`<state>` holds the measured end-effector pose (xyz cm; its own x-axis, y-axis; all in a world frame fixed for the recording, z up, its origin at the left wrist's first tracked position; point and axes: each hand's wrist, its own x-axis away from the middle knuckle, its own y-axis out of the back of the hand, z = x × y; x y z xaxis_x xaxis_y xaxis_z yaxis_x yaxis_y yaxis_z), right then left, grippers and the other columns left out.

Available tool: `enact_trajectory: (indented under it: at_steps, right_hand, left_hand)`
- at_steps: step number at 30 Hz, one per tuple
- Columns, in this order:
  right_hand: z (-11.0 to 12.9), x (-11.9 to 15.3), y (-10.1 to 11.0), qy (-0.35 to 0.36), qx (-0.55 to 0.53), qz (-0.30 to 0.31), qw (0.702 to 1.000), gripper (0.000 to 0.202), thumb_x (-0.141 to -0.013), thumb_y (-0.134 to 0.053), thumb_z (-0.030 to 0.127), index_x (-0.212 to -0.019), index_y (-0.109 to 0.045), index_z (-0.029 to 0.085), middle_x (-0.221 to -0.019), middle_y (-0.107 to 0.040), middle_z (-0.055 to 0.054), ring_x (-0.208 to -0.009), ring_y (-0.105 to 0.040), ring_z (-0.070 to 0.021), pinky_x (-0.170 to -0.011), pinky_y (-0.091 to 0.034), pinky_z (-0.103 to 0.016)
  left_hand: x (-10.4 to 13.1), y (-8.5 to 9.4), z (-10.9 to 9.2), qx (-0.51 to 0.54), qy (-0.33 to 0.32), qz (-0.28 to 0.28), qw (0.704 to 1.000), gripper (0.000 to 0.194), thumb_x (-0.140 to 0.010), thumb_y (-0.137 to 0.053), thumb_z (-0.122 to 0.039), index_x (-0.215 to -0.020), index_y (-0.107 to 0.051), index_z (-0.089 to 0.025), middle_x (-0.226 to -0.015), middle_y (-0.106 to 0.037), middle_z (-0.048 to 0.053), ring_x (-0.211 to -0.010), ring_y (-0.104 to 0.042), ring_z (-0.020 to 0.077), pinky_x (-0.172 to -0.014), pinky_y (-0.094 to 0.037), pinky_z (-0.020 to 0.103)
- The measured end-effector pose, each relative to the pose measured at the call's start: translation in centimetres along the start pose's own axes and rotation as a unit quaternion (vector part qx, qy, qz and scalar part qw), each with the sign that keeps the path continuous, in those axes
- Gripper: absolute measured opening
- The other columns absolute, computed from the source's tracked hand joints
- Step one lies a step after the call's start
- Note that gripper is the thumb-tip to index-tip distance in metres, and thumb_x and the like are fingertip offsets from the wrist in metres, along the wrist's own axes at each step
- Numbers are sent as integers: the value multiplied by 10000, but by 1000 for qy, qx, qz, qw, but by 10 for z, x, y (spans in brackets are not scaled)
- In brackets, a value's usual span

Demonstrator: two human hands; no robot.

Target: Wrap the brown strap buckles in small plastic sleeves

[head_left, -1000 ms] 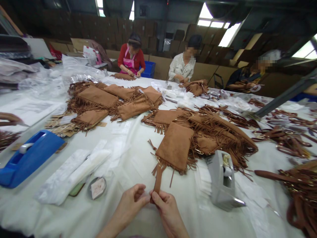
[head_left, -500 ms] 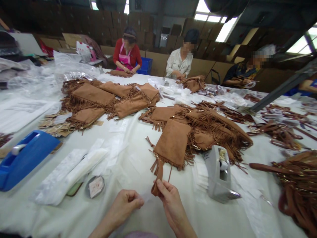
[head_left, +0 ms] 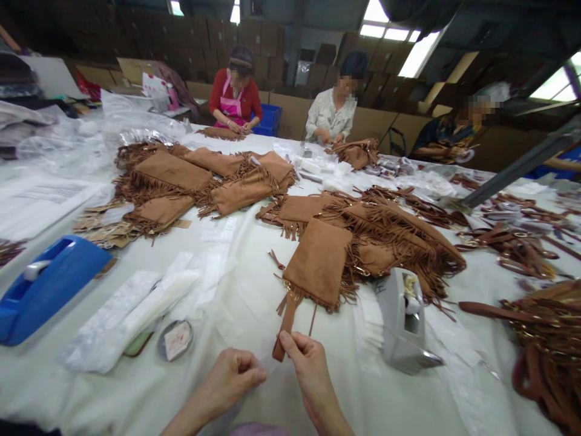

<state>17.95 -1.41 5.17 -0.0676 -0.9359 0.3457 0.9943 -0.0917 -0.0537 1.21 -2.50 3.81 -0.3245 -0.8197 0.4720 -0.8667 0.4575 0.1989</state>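
Note:
At the bottom centre, my right hand [head_left: 303, 357] pinches the end of a brown strap [head_left: 287, 321] between thumb and fingers. The strap hangs off the near left corner of a brown fringed pouch [head_left: 318, 257], which lies on the table against a heap of similar pouches [head_left: 399, 233]. Left of the strap, my left hand [head_left: 238, 370] is closed, thumb against curled fingers; whatever it may hold is too faint to make out. Beside the pouch stands a grey tape dispenser [head_left: 399, 339].
A blue tape dispenser [head_left: 54, 284], clear plastic sleeves [head_left: 122, 327] and a small round dish [head_left: 176, 340] lie left. More pouches [head_left: 172, 172] lie beyond. Brown straps [head_left: 549, 339] are piled right. Three people work across the table, behind a slanted metal bar [head_left: 517, 163].
The strap has changed from a curled loop to a straighter, flatter shape in my right hand, whose thumb has shifted slightly left. My left hand has barely moved.

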Motion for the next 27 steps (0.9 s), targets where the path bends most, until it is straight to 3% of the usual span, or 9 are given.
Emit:
enact_trajectory:
  at_steps: [4, 11, 16, 19, 22, 25, 27]
  right_hand:
    - [2, 1, -3, 16, 23, -18, 999, 389, -717, -678, 453, -492, -543, 166, -523, -407, 46, -551, -349, -111, -549, -301, -255]
    - [-5, 1, -5, 1, 21, -6, 1000, 363, -709, -683, 441, -498, -605, 158, -528, -466, 27, -563, -411, -126, -569, -328, -263]
    - [-18, 6, -16, -12, -37, -45, 998, 345, -659, -733, 440, -509, -607, 156, -539, -455, 37, -559, -396, -112, -532, -327, -245]
    - [-23, 3, -18, -62, -97, -17, 993, 368, -652, -739, 469, -529, -608, 149, -512, -461, 36, -510, -394, -100, -475, -308, -233]
    - [-18, -12, -12, -131, -208, 2, 969, 362, -635, -754, 486, -627, -623, 148, -514, -467, 51, -446, -356, -68, -416, -262, -203]
    - [-10, -32, -4, -158, -248, 20, 956, 344, -560, -830, 386, -632, -606, 135, -497, -433, 77, -417, -291, -32, -381, -189, -171]
    - [-8, -41, -4, -142, -229, 14, 963, 335, -534, -847, 339, -598, -593, 129, -469, -426, 82, -410, -283, -24, -372, -181, -164]
  left_hand:
    - [-1, -1, -1, -4, -1, 8, 1000, 207, -675, -548, -275, -520, -537, -138, -489, -363, -62, -508, -317, 84, -476, -203, 219]
    - [-6, -2, 0, 63, -5, 21, 998, 207, -679, -563, -266, -563, -645, -115, -528, -593, -5, -536, -484, 122, -535, -322, 224]
    - [-12, -14, -3, 163, -18, 14, 986, 297, -745, -583, -387, -662, -647, -110, -620, -647, 30, -594, -532, 141, -591, -368, 240]
    - [-10, -18, -6, 203, -36, 17, 978, 375, -769, -574, -483, -729, -629, -114, -650, -639, 27, -607, -528, 133, -603, -374, 237]
    - [-2, -12, -7, 200, -30, 85, 976, 417, -756, -585, -535, -748, -614, -119, -616, -620, 14, -552, -512, 118, -551, -350, 221]
    - [4, -1, -6, 174, -2, 165, 971, 450, -734, -594, -575, -698, -599, -126, -580, -597, 5, -486, -469, 98, -486, -297, 207]
    - [3, 2, -4, 164, -6, 159, 974, 496, -743, -558, -609, -669, -604, -121, -579, -586, 7, -486, -451, 92, -485, -289, 208]
